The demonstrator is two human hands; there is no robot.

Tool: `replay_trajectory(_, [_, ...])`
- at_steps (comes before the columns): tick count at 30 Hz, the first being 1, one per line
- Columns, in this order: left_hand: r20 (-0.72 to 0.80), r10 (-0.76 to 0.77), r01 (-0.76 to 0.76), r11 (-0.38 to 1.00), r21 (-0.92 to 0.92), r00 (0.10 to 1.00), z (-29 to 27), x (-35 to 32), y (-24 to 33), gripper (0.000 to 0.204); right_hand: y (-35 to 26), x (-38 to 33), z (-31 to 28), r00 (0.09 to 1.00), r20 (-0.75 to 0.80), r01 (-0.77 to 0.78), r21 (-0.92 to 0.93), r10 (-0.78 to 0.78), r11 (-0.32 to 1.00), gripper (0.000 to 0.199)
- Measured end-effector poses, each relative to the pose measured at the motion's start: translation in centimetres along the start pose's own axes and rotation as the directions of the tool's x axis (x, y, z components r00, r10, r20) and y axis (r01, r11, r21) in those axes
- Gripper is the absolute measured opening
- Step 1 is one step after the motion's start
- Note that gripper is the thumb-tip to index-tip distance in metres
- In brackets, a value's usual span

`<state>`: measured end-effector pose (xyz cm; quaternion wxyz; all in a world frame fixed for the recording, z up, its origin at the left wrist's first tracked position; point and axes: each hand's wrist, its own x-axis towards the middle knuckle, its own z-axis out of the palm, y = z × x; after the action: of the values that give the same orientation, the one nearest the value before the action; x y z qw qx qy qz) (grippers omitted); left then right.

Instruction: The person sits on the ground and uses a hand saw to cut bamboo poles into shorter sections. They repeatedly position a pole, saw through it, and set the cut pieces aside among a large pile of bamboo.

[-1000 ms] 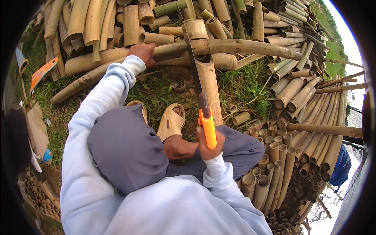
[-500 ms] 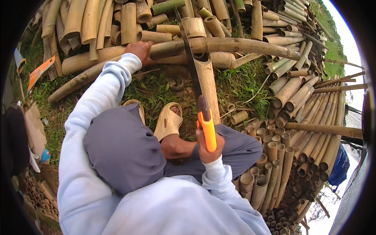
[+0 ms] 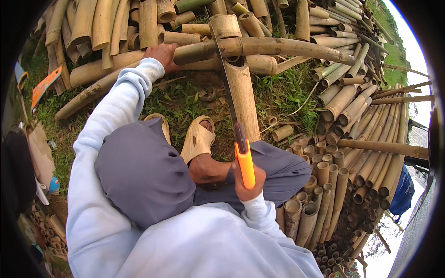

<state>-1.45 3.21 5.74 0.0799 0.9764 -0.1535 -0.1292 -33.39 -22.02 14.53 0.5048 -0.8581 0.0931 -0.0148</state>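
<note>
A hand saw [image 3: 225,78] with an orange handle is gripped in my right hand [image 3: 248,178]. Its long dark blade lies across a bamboo pole [image 3: 287,47], at the pole's left part. My left hand [image 3: 162,57] is wrapped round that pole, just left of the blade. The pole rests across a thick notched bamboo post [image 3: 244,99] that slants down toward my right knee. The cut itself is too small to make out.
Cut bamboo pieces [image 3: 102,28] lie piled along the far side. Stacked bamboo tubes [image 3: 320,194] fill the right, with a blue bag [image 3: 401,192] beyond. Another orange saw [image 3: 45,87] is at the left. My sandalled foot [image 3: 198,139] stands on grass near the post.
My right hand has drawn the saw back toward my body, its handle now lower in view. My left hand keeps its grip on the pole.
</note>
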Motion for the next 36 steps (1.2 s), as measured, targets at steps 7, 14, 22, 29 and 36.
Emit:
replay_trajectory(7, [0.005, 0.019, -0.019, 0.999, 0.034, 1.0, 0.0, 1.4, 1.1, 0.055, 0.2, 9.6, 1.5, 1.0, -0.001, -0.031, -0.017, 0.031, 0.999, 0.021])
replay_trajectory(14, [-0.014, 0.014, -0.013, 0.999, 0.038, 1.0, -1.8, 1.1, 0.1, 0.055, -0.5, 3.2, 0.5, 1.0, 0.005, -0.027, -0.018, 0.027, 0.999, 0.015])
replay_trajectory(22, [0.01, 0.0, 0.0, 1.0, 0.025, 1.0, 0.4, 0.8, 1.2, 0.055, 0.2, 9.5, 2.0, 1.0, -0.029, 0.004, -0.018, -0.005, 1.0, 0.017])
replay_trajectory(29, [0.023, 0.012, -0.012, 1.0, 0.017, 1.0, -0.7, 0.9, -0.2, 0.054, -0.3, 2.4, 0.8, 0.999, -0.021, -0.038, 0.029, 0.038, 0.999, 0.01])
replay_trajectory(36, [0.024, 0.006, -0.006, 1.0, 0.021, 1.0, 0.5, 1.3, 0.7, 0.059, 1.1, 6.4, 0.6, 0.993, 0.077, -0.078, -0.128, 0.088, 0.989, 0.011])
